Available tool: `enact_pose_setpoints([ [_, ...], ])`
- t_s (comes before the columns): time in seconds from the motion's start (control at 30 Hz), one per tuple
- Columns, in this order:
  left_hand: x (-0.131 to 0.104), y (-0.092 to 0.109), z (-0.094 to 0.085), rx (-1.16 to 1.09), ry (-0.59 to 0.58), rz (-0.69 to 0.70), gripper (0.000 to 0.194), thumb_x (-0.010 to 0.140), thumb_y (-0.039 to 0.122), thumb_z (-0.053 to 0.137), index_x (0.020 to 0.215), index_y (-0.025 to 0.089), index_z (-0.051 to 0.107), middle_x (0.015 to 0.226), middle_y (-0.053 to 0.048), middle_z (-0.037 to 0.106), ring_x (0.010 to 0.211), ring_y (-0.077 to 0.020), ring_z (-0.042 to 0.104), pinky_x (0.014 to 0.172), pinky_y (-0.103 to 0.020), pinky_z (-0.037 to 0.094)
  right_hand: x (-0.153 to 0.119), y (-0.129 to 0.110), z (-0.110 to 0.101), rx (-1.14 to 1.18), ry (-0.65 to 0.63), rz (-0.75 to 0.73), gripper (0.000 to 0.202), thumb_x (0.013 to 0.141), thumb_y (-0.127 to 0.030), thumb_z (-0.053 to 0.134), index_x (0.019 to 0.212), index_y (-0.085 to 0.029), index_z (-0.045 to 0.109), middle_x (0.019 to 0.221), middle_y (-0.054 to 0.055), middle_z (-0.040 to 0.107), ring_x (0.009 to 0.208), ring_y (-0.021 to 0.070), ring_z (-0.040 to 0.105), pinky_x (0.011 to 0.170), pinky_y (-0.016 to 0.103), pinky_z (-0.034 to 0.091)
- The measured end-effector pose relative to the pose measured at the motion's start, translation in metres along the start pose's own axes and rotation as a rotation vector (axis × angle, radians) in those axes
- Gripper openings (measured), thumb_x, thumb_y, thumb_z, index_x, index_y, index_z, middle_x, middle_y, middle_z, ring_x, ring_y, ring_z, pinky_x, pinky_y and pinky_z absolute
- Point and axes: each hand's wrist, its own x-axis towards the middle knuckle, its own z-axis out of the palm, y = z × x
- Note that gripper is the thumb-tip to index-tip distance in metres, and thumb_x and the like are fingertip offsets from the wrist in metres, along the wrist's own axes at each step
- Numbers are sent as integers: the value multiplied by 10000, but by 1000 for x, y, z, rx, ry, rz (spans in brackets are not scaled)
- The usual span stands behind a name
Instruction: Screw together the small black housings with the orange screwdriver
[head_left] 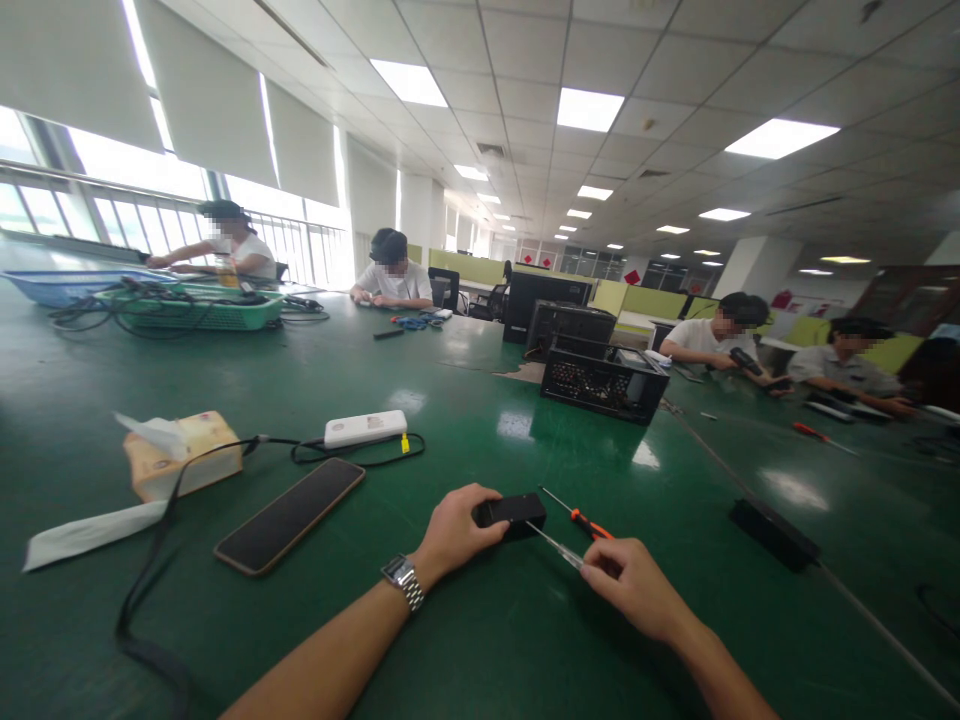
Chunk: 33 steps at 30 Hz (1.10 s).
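Note:
My left hand (463, 527), with a metal watch (403, 582) on its wrist, grips a small black box (517, 513) on the green table. Thumb and fingers clasp the box's left end. In my right hand (634, 585) is a screwdriver (559, 547) with a clear handle and a thin metal shaft. Its tip points up and left and meets the near side of the box, though I cannot make out whether it sits in a screw. Just beyond my right hand lies a second screwdriver (589, 523) with an orange and black handle, partly covered by my fingers.
Left of me lie a phone (291, 515), a white power bank (365, 428) with a cable, and a tissue pack (184, 455). Open computer cases (604, 380) stand ahead. A black block (775, 533) is at right. Baskets (191, 308) hold cables; several people work around the table (465, 400).

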Motion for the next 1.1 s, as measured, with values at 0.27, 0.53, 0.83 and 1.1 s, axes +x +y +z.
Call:
enact_pose_setpoints([
  [0.27,-1,2,2,12,-5,5,319,739,369,688,1014,207,695,946,-39,695,850,-222,632,757,-306,477,-3,-11,3,-134,85,30,308,864,-392,507,700,-186,665,622,2,618,575,141,532,570,243,364],
  [0.53,-1,6,10,-35,15,-27,311,731,366,697,994,199,697,962,-47,698,876,-228,635,776,-311,480,-7,-32,19,-355,283,80,291,920,-399,430,774,-239,624,672,18,655,599,169,585,551,261,312],
  [0.83,0,2,9,-71,32,-35,319,723,351,713,1000,193,701,955,-50,693,881,-228,631,776,-305,479,-7,-42,57,-504,269,99,189,925,-324,431,814,-230,551,742,39,671,593,195,620,510,267,264],
  [1.1,0,2,9,-123,-16,-30,336,715,349,725,1016,201,705,968,-47,702,887,-225,634,793,-301,479,2,-24,48,-178,258,98,322,957,-408,368,780,-236,575,703,9,660,643,176,613,563,259,339],
])
